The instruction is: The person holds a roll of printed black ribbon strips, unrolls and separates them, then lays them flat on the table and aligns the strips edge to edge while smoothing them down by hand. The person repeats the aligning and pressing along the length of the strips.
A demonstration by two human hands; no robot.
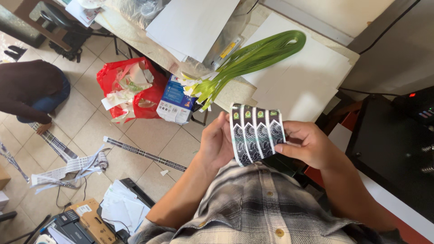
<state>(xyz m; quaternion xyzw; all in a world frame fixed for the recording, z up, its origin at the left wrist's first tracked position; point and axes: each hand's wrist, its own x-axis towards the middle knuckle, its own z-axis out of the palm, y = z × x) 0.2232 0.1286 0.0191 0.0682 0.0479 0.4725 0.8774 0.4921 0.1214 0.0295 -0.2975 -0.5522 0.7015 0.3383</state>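
Observation:
My left hand [216, 143] and my right hand [308, 143] together hold a fanned stack of black-and-white patterned strips [257, 133] with small green marks near their tops. The left hand grips the stack's left edge, the right hand pinches its right edge. The stack is held close in front of my plaid shirt. Just beyond it, a bundle of long green strips [253, 58] lies on white sheets [307, 77] on the table, its cut ends hanging over the table edge.
A red bag of paper scraps [129, 88] and a blue-and-white box [176, 99] sit on the tiled floor. Printed strips [144, 153] lie scattered there. Another person [29, 90] crouches at left. A dark machine [398, 149] stands at right.

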